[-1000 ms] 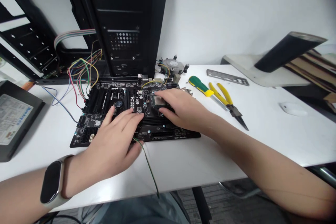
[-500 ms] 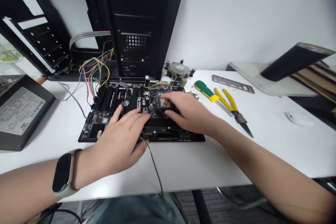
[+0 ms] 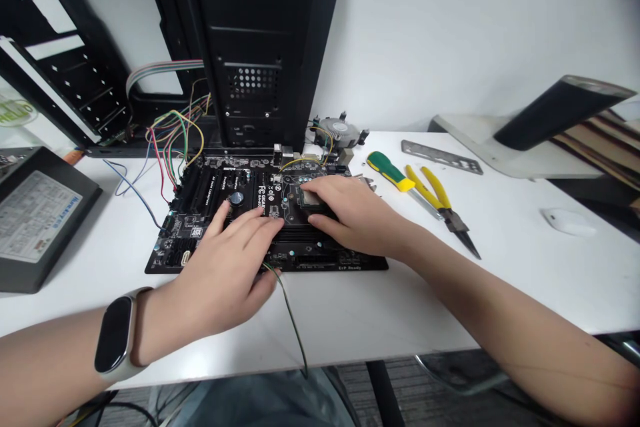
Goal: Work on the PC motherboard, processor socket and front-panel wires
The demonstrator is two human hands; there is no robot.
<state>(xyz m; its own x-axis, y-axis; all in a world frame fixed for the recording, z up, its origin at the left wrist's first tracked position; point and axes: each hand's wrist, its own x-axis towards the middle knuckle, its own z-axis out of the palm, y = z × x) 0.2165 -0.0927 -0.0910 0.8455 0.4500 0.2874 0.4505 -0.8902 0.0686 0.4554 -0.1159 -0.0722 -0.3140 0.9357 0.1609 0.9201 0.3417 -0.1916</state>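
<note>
A black motherboard (image 3: 270, 240) lies flat on the white table. My left hand (image 3: 230, 260) rests across its left half, fingers stretched out and holding nothing, close to the round coin cell battery (image 3: 236, 199). A green-black wire (image 3: 290, 313) comes out from under that hand and hangs over the table's front edge. Over the right half, my right hand (image 3: 353, 213) lies at the processor socket, its thumb and index finger apart on either side of the silver processor (image 3: 311, 198). The hand partly covers the processor, and its other fingers are hidden.
Behind the board stands a black computer case (image 3: 260, 33) with colored wires (image 3: 175, 133). A power supply (image 3: 45, 213) sits at left, a cooler fan (image 3: 340, 131) behind. To the right lie a screwdriver (image 3: 387, 168), yellow-handled pliers (image 3: 440, 200), a metal plate (image 3: 440, 157) and a mouse (image 3: 567, 221).
My right index finger has straightened and more of the processor shows. The left hand stays in place on the board. The whole view has shifted slightly.
</note>
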